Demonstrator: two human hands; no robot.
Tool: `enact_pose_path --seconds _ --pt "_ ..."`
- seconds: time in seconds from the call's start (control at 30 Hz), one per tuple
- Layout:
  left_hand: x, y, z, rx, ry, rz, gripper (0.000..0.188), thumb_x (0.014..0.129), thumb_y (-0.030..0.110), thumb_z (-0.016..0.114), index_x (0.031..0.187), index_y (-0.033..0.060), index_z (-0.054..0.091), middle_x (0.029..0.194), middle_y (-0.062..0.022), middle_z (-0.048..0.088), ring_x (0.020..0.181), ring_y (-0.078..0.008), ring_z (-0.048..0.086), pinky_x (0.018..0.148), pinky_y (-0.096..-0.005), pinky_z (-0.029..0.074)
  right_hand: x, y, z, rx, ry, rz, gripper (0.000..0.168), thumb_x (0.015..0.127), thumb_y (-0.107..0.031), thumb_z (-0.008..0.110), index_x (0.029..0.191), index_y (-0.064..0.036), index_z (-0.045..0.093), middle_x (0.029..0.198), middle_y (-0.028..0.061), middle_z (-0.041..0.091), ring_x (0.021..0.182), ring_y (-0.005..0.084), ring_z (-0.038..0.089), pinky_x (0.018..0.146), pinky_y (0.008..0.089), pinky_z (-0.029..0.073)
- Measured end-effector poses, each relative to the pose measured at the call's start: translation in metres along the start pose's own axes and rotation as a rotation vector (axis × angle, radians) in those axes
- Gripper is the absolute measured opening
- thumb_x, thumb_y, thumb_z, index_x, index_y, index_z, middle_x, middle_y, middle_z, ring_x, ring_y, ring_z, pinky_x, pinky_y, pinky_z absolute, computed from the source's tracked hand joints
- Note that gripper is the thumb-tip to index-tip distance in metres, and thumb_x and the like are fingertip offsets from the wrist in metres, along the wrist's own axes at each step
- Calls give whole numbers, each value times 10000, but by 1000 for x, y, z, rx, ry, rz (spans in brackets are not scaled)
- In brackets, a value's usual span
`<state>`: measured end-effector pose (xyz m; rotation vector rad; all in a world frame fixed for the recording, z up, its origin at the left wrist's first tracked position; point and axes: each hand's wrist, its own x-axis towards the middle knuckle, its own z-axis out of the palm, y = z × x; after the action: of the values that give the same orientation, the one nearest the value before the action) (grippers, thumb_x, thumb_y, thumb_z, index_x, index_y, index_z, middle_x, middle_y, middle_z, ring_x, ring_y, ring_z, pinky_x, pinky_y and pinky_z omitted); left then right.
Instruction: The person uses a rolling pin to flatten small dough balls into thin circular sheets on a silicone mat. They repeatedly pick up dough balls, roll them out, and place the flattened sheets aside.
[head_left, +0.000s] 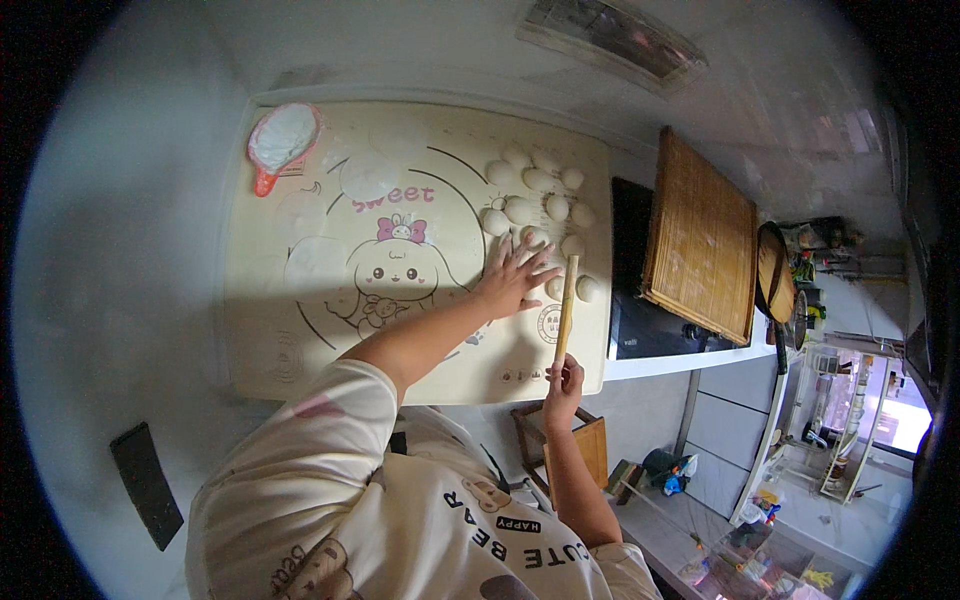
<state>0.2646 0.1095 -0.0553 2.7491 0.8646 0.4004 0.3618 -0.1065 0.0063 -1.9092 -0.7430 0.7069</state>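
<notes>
My left hand (516, 276) lies palm down with spread fingers over the near side of a group of white dough balls (517, 210); its fingertips are at some of them, and contact is unclear. In my right hand (565, 382) is the lower end of a thin wooden rolling pin (568, 307), whose far end lies beside the balls. Several thin, pale dough rounds (319, 264) rest on the left of the cream silicone mat (405, 330), which bears a cartoon print. At the mat's far left corner is a red-rimmed scoop (283, 139) of white flour.
Right of the mat, a bamboo slatted tray (701, 247) rests over a black cooktop (626, 330). A frying pan (771, 270) stands beyond it. Below the counter is a wooden stool (592, 450). A wall runs along the mat's far side.
</notes>
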Motion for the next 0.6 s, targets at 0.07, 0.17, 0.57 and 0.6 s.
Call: enact_pose_path --seconds 0.07,0.17,0.57,0.6 --pt "17 -12 2 21 27 68 812 840 640 610 1541 377 297 1666 -26 90 1519 -388 36 1186 -657 72 0 15 -11 47 1 -13 214 1017 -137 574 1186 -6 555 964 41 571 840 125 563 793 286 489" --pt "39 -26 -1 78 50 79 850 808 626 651 1541 357 312 1654 -23 140 1507 -381 112 1205 -608 86 1 26 -18 -8 15 53 210 1012 -126 578 1182 -4 559 982 55 574 830 130 576 786 295 495" --pt "0 -58 -23 -353 -25 62 508 810 258 769 1266 124 589 1505 -81 396 1381 -298 366 1132 -441 347 7 34 -20 -27 -70 33 211 1001 -109 592 1182 -8 550 1018 57 539 848 121 566 802 281 481" --pt "-6 -51 -24 -350 33 23 467 821 232 750 1240 111 584 1415 -92 477 1285 -302 441 1081 -449 382 9 34 -20 -29 -63 41 208 1004 -113 591 1178 -8 551 1022 59 539 849 121 570 800 281 484"
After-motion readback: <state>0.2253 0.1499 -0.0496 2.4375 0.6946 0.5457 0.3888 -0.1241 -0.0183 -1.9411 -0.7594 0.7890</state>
